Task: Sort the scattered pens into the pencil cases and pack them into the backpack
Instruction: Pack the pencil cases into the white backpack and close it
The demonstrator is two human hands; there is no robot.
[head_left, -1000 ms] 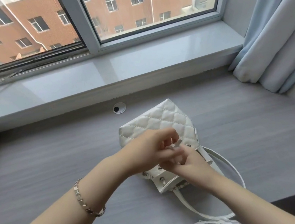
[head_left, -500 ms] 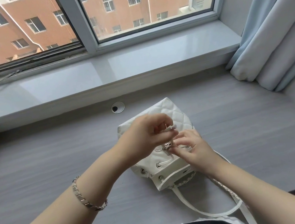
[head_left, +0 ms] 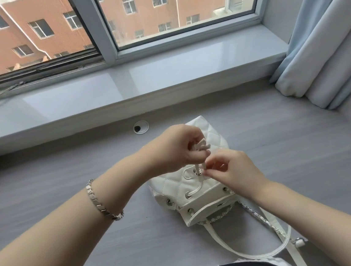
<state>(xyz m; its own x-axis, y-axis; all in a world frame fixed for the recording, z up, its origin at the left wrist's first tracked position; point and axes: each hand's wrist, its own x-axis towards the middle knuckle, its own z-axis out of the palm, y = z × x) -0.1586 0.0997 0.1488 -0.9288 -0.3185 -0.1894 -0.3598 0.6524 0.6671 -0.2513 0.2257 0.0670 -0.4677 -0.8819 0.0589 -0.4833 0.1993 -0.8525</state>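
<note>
Here, a white quilted leather backpack (head_left: 200,180) lies mid-desk (head_left: 65,179); the left hand (head_left: 178,148) pinches its smooth cord ends (head_left: 201,147), the right hand (head_left: 232,170) pinches the drawstring (head_left: 197,170) near a metal eyelet.

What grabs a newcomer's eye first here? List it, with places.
The white quilted backpack lying mid-desk, with both hands on its drawstring: the left hand grips the cord ends, the right hand pinches by the eyelet. Next, the silver bracelet on the left wrist, then the brick building through the window.
</note>
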